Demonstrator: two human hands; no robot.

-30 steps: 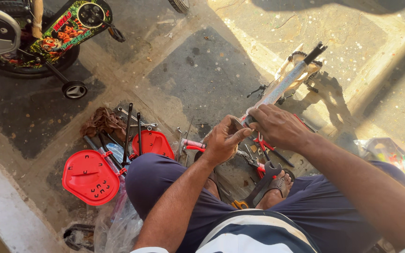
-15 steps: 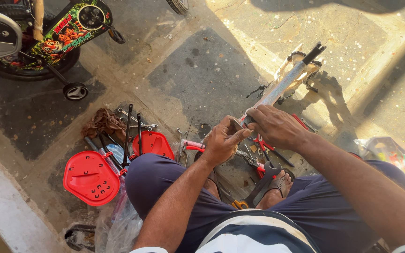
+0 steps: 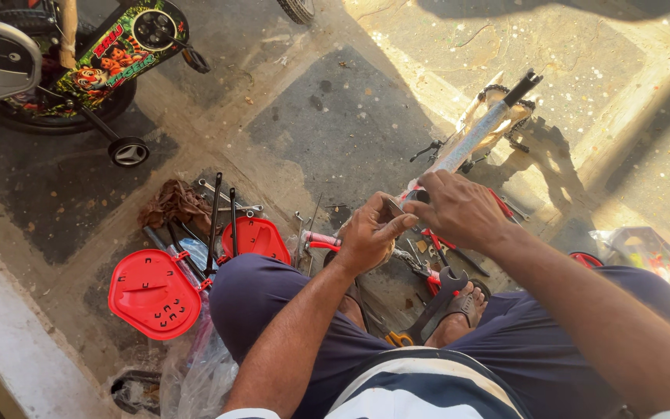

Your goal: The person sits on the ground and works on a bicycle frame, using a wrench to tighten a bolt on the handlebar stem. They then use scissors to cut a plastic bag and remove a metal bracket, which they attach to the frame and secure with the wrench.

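I sit on the ground with both hands in front of my knees. My right hand [image 3: 459,208] grips the near end of a small pale bicycle frame [image 3: 481,128] that stretches away up and to the right. My left hand [image 3: 370,233] pinches a small metal part [image 3: 395,206] against that same end, thumb and fingers closed on it. Under my hands lie pink-handled pliers [image 3: 321,240] and several loose tools.
Two red plastic seat pieces [image 3: 153,293] with black rods and a brown rag [image 3: 174,203] lie at my left. A child's bicycle with a training wheel [image 3: 129,151] stands upper left. A concrete ledge [image 3: 9,334] runs along the left. Sandalled foot [image 3: 463,306] near a wrench.
Both hands stay at the end of the frame; the left hand's fingers have shifted slightly on the small part. Nothing else has moved.
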